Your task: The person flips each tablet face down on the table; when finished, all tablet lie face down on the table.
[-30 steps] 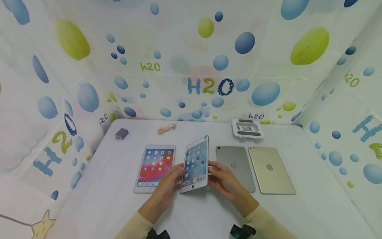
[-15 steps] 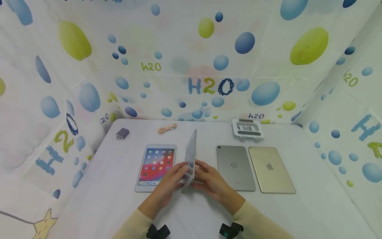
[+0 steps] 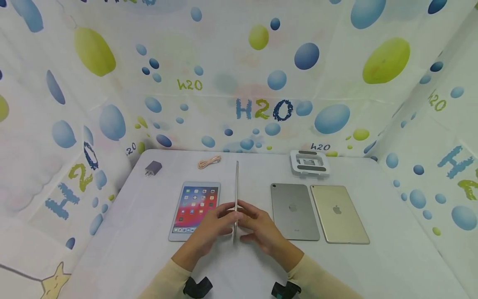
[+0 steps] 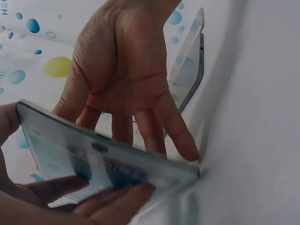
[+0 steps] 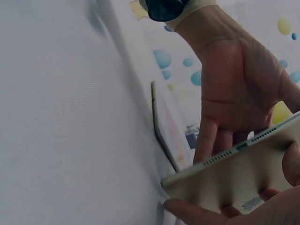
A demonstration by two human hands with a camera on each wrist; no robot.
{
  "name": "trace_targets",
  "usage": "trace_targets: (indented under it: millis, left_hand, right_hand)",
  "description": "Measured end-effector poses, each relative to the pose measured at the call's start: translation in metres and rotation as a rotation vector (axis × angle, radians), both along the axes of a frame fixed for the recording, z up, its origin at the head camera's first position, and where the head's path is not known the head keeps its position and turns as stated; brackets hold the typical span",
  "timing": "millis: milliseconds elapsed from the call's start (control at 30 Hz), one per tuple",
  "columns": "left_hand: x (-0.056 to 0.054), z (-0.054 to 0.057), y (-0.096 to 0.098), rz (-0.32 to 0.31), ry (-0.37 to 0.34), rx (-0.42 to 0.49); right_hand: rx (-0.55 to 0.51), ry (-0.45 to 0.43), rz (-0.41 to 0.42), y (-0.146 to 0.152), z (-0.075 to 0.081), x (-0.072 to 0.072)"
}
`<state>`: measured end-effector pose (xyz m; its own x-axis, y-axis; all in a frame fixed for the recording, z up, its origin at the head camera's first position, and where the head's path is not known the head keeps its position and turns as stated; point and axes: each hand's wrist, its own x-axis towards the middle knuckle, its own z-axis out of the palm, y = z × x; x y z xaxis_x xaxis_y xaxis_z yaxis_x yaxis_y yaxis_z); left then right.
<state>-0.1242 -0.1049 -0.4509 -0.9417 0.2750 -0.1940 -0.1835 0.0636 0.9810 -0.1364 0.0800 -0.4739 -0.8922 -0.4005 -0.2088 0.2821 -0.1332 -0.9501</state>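
Observation:
A tablet [image 3: 236, 182] stands on its long edge in the head view, seen almost edge-on, held between both hands. My left hand [image 3: 210, 228] holds it from the left; in the left wrist view its fingers lie on the screen side of the tablet [image 4: 100, 147], which shows a home button. My right hand [image 3: 263, 227] holds it from the right, and its fingers touch the pale gold back of the tablet [image 5: 241, 171] in the right wrist view. Just left of the hands lies a white-framed tablet [image 3: 196, 207] with a lit red and blue screen.
To the right lie a grey tablet [image 3: 295, 218] and a gold tablet [image 3: 340, 218], backs up. Along the far side of the white table [image 3: 123, 257] are a plug adapter [image 3: 153, 167], a coiled cable [image 3: 209, 161] and a white and grey stand-like object [image 3: 310, 162]. A patterned cloth surrounds the table.
The held tablet has turned from showing its lit screen to standing edge-on. It has moved slightly left, and my right hand has moved left with it.

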Motion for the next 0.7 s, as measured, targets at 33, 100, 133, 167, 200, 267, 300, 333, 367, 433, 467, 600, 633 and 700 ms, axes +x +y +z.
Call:
trace_targets:
  millis: [33,100,133,167,200,267,300,333,367,433,467,600,633,700]
  left_hand:
    - [-0.001,0.000,-0.001,-0.016,0.003,0.026]
    - [-0.001,-0.002,-0.002,-0.043,0.007,0.071]
    - [-0.001,-0.003,-0.003,-0.053,0.008,0.095]
    - [-0.001,-0.004,-0.004,-0.060,0.006,0.120]
    - [-0.001,-0.005,-0.005,-0.064,0.005,0.141]
    - [-0.002,-0.007,-0.008,-0.070,-0.002,0.200]
    - [-0.002,-0.008,-0.009,-0.067,-0.006,0.233]
    - [-0.003,-0.008,-0.011,-0.062,-0.012,0.262]
    - [-0.004,-0.007,-0.013,-0.059,-0.017,0.283]
    - [-0.005,-0.007,-0.017,-0.052,-0.028,0.314]
    - [-0.006,-0.006,-0.019,-0.043,-0.033,0.323]
    - [-0.004,-0.008,-0.022,-0.036,-0.043,0.351]
    - [-0.004,-0.009,-0.022,-0.031,-0.042,0.357]
    - [-0.005,-0.011,-0.022,-0.017,-0.038,0.361]
  right_hand:
    - [0.015,0.018,-0.004,0.000,0.001,0.000]
    - [0.045,0.053,-0.008,-0.001,0.002,0.001]
    - [0.057,0.067,-0.008,-0.001,0.003,0.002]
    - [0.071,0.079,-0.008,-0.001,0.002,0.002]
    - [0.083,0.093,-0.005,-0.001,0.002,0.003]
    - [0.110,0.121,0.000,0.000,0.001,0.005]
    - [0.122,0.132,0.001,0.001,0.001,0.006]
    - [0.137,0.145,-0.003,0.002,0.000,0.006]
    - [0.154,0.161,-0.008,0.003,-0.001,0.007]
    - [0.182,0.180,-0.024,0.006,-0.004,0.006]
    - [0.201,0.186,-0.034,0.008,-0.005,0.006]
    - [0.239,0.191,-0.088,0.015,-0.012,0.005]
    - [0.256,0.197,-0.104,0.017,-0.013,0.005]
    - [0.294,0.210,-0.139,0.019,-0.012,0.005]
